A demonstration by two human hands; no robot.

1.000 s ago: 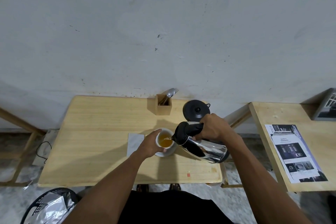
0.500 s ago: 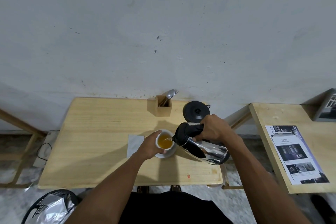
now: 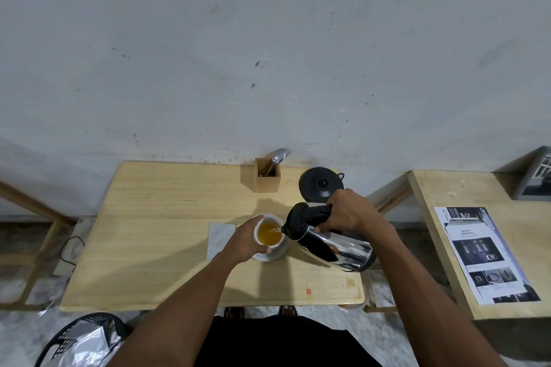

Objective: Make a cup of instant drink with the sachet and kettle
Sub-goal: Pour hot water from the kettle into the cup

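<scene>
Kettle [image 3: 334,243] of polished steel with a black lid and handle hung tilted over the wooden counter [image 3: 155,217], its spout down and to the left, right at the rim of a white cup [image 3: 269,235]. A thin stream of water ran from the spout into the cup, which held an amber-yellow liquid. The right hand [image 3: 350,213] had its grip clamped around the kettle's black handle, fingers wrapped over the top. The left hand [image 3: 246,240] had its grip closed on the left side of the cup, thumb along the far rim and fingers underneath near the front. The cup stood on a white saucer [image 3: 275,253], near the middle of the counter and a little to the right. Just to the left of the saucer, partly under the left wrist, lay a pale flat sheet [image 3: 219,235]; whether it was the sachet could not be told. Behind the kettle, near the wall, sat the round black kettle base [image 3: 320,185], and beside it to the left a small wooden holder [image 3: 267,177] with a spoon [image 3: 278,155] and a fork standing in it. A second counter [image 3: 441,199] to the right carried a printed leaflet [image 3: 483,253].
</scene>
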